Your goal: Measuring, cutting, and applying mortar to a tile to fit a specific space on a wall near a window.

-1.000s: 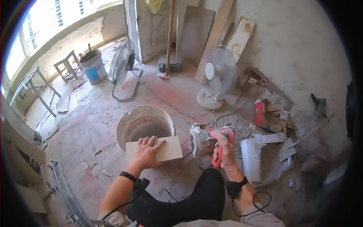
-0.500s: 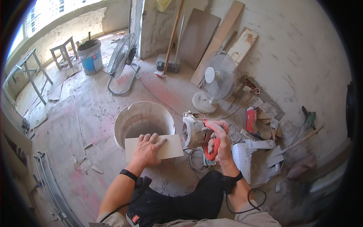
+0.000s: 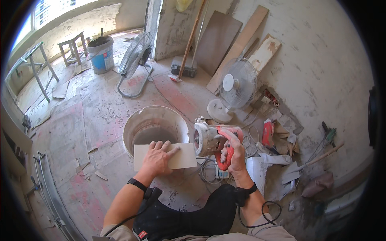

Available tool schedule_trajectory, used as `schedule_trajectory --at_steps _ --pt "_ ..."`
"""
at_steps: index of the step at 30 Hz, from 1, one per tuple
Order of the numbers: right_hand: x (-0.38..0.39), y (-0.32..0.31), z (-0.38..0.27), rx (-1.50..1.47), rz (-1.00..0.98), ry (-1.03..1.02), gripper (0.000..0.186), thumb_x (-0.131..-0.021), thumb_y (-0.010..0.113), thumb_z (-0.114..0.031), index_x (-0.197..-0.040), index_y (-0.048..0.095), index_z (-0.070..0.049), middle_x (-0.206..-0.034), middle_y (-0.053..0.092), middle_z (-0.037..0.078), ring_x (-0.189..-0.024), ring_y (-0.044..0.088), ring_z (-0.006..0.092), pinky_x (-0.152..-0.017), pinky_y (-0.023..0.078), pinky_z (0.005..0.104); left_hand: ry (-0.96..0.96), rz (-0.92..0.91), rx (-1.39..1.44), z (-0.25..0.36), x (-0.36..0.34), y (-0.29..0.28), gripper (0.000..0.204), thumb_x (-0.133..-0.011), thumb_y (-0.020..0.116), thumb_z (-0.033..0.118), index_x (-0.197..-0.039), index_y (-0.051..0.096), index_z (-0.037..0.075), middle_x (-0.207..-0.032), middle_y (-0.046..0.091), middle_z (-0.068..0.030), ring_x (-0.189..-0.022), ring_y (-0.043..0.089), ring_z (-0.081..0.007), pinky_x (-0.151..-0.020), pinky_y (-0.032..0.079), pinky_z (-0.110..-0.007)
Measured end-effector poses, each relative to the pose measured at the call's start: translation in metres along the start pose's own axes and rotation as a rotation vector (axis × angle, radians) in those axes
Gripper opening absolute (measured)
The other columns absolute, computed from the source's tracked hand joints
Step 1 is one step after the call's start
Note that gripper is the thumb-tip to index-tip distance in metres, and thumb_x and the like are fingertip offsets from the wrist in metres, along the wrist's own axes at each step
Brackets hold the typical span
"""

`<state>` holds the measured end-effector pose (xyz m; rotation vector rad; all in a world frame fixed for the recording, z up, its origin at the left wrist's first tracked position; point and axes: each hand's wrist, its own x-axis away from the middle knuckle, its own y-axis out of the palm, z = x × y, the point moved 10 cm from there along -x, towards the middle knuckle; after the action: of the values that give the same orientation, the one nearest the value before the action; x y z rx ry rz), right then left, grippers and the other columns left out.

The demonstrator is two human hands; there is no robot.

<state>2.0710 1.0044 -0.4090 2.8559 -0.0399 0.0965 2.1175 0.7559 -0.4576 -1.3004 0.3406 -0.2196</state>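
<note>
Two hands work over the dusty bucket (image 3: pixel 155 122): the left hand (image 3: pixel 157 157) presses flat, fingers open, on a beige tile (image 3: pixel 183 158) across its rim, the right hand (image 3: pixel 235 150) grips a red tile cutter (image 3: pixel 213 140) beside the tile's right edge, cables (image 3: pixel 207 170) beneath.

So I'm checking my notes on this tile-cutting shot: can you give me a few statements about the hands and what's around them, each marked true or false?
1. The left hand lies flat on a pale tile. True.
2. The tile rests across the rim of a grey bucket. True.
3. The right hand is empty. False: it grips a red-handled cutting tool.
4. The white standing fan lies toppled on the floor. False: it stands upright near the wall.
5. A blue bucket stands far off near the window. True.
</note>
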Motion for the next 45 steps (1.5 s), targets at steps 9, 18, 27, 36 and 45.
schedule_trajectory --at_steps 9,18,27,36,45 --pt "-0.003 -0.003 0.004 0.017 -0.01 0.002 0.036 -0.095 0.059 -0.039 -0.097 0.061 -0.003 -0.069 0.053 0.001 -0.049 0.051 0.0094 -0.039 0.043 0.0251 0.027 0.068 -0.01 -0.001 0.003 -0.003 0.078 -0.066 0.078 0.048 -0.138 0.061 0.023 -0.13 0.055 -0.0123 -0.122 0.049 -0.0309 -0.106 0.032 -0.042" --pt "-0.001 -0.001 0.0 0.011 -0.039 -0.038 0.034 -0.096 0.059 -0.038 -0.091 0.057 -0.004 -0.066 0.052 0.002 -0.047 0.051 0.0103 -0.038 0.044 0.0258 0.019 0.047 0.0 -0.001 0.002 -0.003 0.079 -0.064 0.079 0.042 -0.139 0.061 0.023 -0.131 0.055 -0.0119 -0.12 0.049 -0.0301 -0.104 0.032 -0.04" --pt "-0.002 0.001 -0.001 0.037 -0.041 -0.051 0.037 -0.095 0.059 -0.039 -0.094 0.058 -0.002 -0.07 0.054 0.003 -0.047 0.052 0.0104 -0.037 0.044 0.0256 -0.011 -0.039 0.025 -0.001 0.002 -0.002 0.081 -0.065 0.075 0.032 -0.143 0.057 0.025 -0.143 0.052 -0.0147 -0.127 0.048 -0.0304 -0.109 0.03 -0.041" --pt "-0.001 0.002 -0.001 0.045 -0.037 -0.045 0.037 -0.095 0.059 -0.039 -0.095 0.058 -0.002 -0.065 0.052 0.002 -0.045 0.05 0.0104 -0.037 0.043 0.0259 0.015 0.046 -0.008 -0.002 0.003 -0.003 0.082 -0.061 0.079 0.038 -0.14 0.06 0.023 -0.133 0.056 -0.0123 -0.121 0.05 -0.0305 -0.106 0.032 -0.042" --pt "-0.004 -0.005 0.011 0.109 -0.072 0.005 0.052 -0.095 0.056 -0.047 -0.126 0.061 -0.005 -0.078 0.048 0.001 -0.048 0.048 0.0096 -0.04 0.042 0.0254 0.017 0.056 0.001 -0.002 0.004 -0.005 0.082 -0.06 0.079 0.036 -0.139 0.06 0.023 -0.132 0.056 -0.0128 -0.12 0.05 -0.0306 -0.106 0.032 -0.041"
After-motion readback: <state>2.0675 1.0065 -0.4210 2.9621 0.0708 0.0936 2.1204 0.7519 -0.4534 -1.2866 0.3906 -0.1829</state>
